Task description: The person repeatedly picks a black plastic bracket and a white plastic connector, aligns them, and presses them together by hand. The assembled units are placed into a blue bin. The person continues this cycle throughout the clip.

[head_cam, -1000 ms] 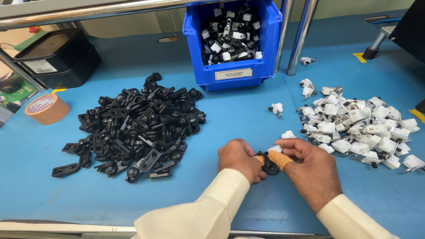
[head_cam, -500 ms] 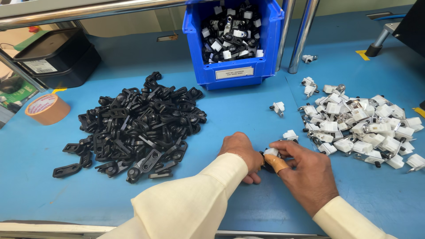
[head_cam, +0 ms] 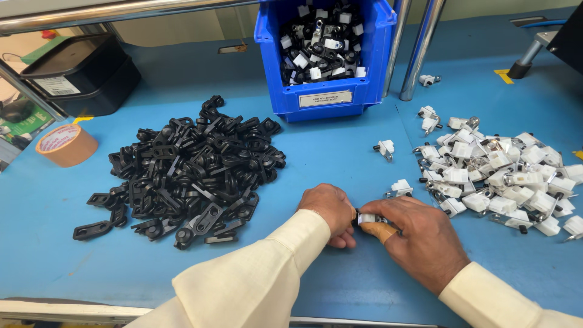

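Both hands met just in front of the blue bin: the left hand and right hand pinched together on a small white clip, held low over the counter. It lay roughly crosswise, left to right; its facing end was hidden. A loose pinch could have let it spring away into the white pile.

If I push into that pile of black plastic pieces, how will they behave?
The black plastic pieces look stiff and light, so they would probably slide and scatter across the blue table. Their loops and arms lie interlocked, so several may drag along together.
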